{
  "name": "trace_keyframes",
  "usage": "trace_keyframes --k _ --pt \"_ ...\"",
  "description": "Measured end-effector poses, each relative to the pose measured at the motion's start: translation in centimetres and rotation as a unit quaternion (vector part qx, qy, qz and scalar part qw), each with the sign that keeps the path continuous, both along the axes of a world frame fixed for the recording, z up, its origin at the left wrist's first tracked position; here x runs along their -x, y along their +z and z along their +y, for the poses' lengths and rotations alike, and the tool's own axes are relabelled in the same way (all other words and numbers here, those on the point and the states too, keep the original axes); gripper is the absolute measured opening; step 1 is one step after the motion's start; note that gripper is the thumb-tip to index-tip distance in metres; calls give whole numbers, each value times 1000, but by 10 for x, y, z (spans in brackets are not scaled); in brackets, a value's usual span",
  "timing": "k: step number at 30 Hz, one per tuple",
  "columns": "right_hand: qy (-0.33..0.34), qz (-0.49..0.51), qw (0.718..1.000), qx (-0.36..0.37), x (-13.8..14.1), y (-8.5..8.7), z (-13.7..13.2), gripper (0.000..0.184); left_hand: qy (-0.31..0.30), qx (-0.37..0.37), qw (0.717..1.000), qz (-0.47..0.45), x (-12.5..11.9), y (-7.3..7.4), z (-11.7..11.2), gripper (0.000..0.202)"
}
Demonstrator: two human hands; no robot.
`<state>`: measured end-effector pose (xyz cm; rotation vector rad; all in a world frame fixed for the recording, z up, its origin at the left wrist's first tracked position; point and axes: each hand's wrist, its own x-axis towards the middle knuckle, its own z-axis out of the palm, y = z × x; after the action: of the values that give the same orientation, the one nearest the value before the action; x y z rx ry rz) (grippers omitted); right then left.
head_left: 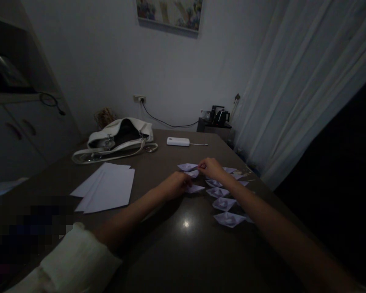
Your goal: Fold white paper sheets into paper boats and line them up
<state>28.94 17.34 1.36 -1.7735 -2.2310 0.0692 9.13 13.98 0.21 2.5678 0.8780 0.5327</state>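
Observation:
Several small white folded paper boats stand in rows on the dark table (171,228). My left hand (177,184) is closed, its fingertips at the near paper boat (195,189) of the left row. Just beyond it sits another paper boat (192,174), partly covered by my fingers. My right hand (212,167) is pinched at the right tip of the farthest boat (187,167) in that row; the exact contact is hard to make out. Under and beside my right forearm runs a second row, with a paper boat (229,219) at its near end. My arm hides parts of more boats on the right.
Left on the table lie loose white paper sheets (114,189). Behind them rests a white handbag (122,136) with its strap. A white power bank (178,141) with a short cable is at the back. Small scraps (246,172) lie near the right edge, beside a sheer curtain (280,81).

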Motion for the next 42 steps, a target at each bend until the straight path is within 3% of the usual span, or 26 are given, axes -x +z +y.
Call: trace_keyframes --k 6,9,16,18,23,26,28,32,36,42 --pt "-21 18 1000 6 3 -3 2 17 -16 -18 1000 -3 6 7 -4 16" --pt "-28 31 999 11 2 -5 4 16 -25 -18 999 6 8 9 -4 20" --pt "-30 81 996 5 1 -8 3 12 -12 -30 999 0 4 0 -4 7" --pt "-35 102 994 -15 2 -5 -1 13 2 -39 999 -17 2 0 -6 13" --pt "-15 165 982 -92 11 8 -21 15 138 -55 974 -173 2 4 -1 29" --pt "17 206 971 -118 21 17 -37 12 125 -1 970 -207 5 3 6 45" --pt "35 232 964 -125 27 21 -47 11 103 22 974 -199 7 2 9 44" --pt "51 293 947 -120 30 25 -56 9 89 34 977 -192 9 6 8 34" --pt "49 381 921 -69 27 16 -51 7 87 41 975 -199 8 8 8 32" --pt "49 533 842 71 29 1 -46 22 98 46 972 -208 7 6 12 30"
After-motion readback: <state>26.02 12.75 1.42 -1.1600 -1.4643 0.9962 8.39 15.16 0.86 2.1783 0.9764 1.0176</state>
